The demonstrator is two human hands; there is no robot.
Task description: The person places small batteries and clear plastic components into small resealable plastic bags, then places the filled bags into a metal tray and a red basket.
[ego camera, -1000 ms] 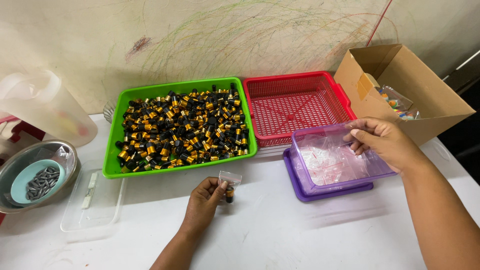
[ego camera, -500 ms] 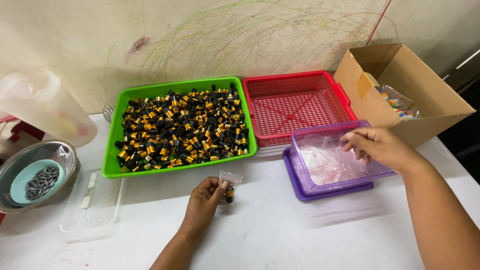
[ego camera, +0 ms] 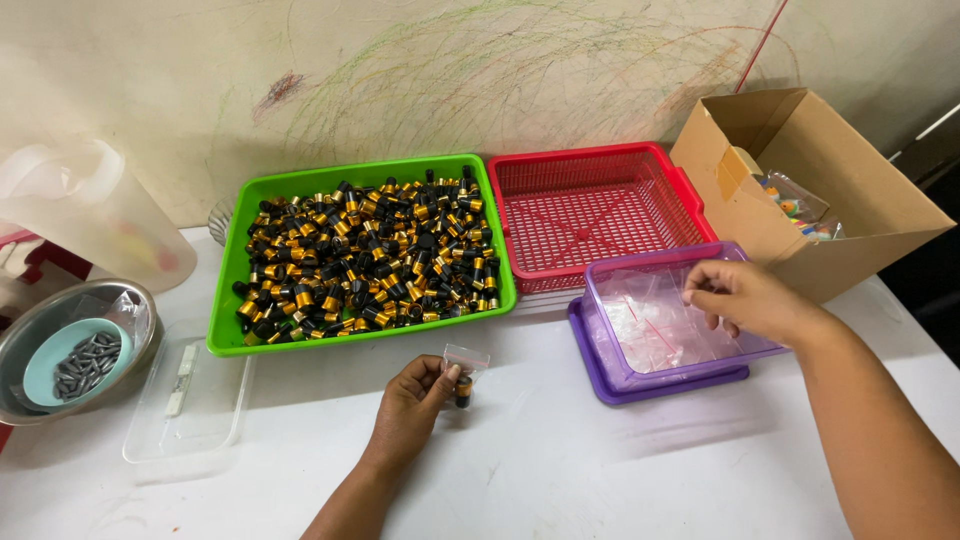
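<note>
**Small bag in one hand, the other at the purple tub**

The left hand (ego camera: 415,395) rests on the white counter (ego camera: 560,470), its thumb and fingers pressed together on a small clear bag (ego camera: 464,362). The bag stands just in front of the green tray and has a dark, gold-banded cylinder at its bottom.

The right hand (ego camera: 745,297) hangs over the near right edge of the clear purple tub (ego camera: 610,300). Its fingers are curled and drawn close at the tips; whether they pinch anything cannot be told. Inside the tub lie small clear bags (ego camera: 650,325), flat and loosely piled. The tub sits on a darker purple lid (ego camera: 590,355), just in front of the red basket.

The green tray (ego camera: 232,260) is rectangular and holds a dense heap of black-and-gold cylinders (ego camera: 370,260). Touching its right side is the red basket (ego camera: 590,210), a shallow mesh tray. At the far right an open brown cardboard box (ego camera: 850,190) lies tilted, with a clear packet of coloured bits (ego camera: 800,205) inside.

On the left a metal bowl (ego camera: 30,330) carries a pale blue dish of grey pellets (ego camera: 85,355). Beside it lies a clear plastic lid (ego camera: 190,405), and behind stands a translucent jug (ego camera: 90,210).
</note>
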